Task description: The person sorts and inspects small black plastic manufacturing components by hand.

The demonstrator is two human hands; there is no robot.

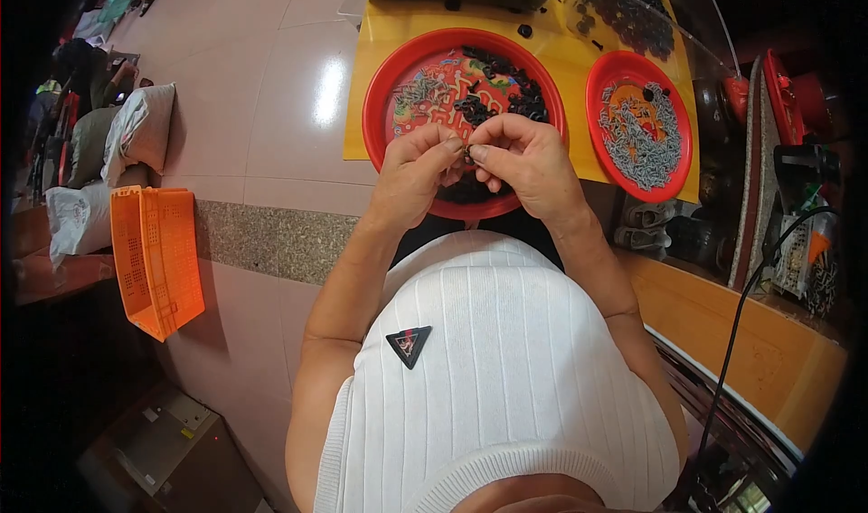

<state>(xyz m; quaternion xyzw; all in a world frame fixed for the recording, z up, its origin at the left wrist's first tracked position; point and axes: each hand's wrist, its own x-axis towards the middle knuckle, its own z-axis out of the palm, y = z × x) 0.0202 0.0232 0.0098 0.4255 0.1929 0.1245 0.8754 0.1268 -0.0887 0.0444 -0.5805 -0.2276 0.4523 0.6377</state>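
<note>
A person in a white ribbed top looked down at their own 2 bare hands, which met over the near edge of a large red plate (389,79). The left hand (411,174) and the right hand (524,160) came together fingertip to fingertip, and between them sat a small dark part (467,152), pinched by the thumb and forefinger of each hand. The part was too small to tell its exact shape. It was held in the air just above the near rim of the large plate, close to the person's chest.

The large red plate had a patterned centre and carried a scatter of small black pieces (506,88) along its far and right side, with a few small grey metal bits on its left. To its right, well apart from the hands, a smaller red plate (601,75) held a heap of grey metal screws (646,142). Both plates rested on a yellow sheet (380,34) laid on a pale tiled floor (262,97). Beyond the plates stood clear containers (633,16) of more black pieces.

On the person's left, an orange plastic crate (154,255) lay on the floor, with stuffed pale sacks (140,129) beside it. A black cable (750,305) ran down the right side.
</note>
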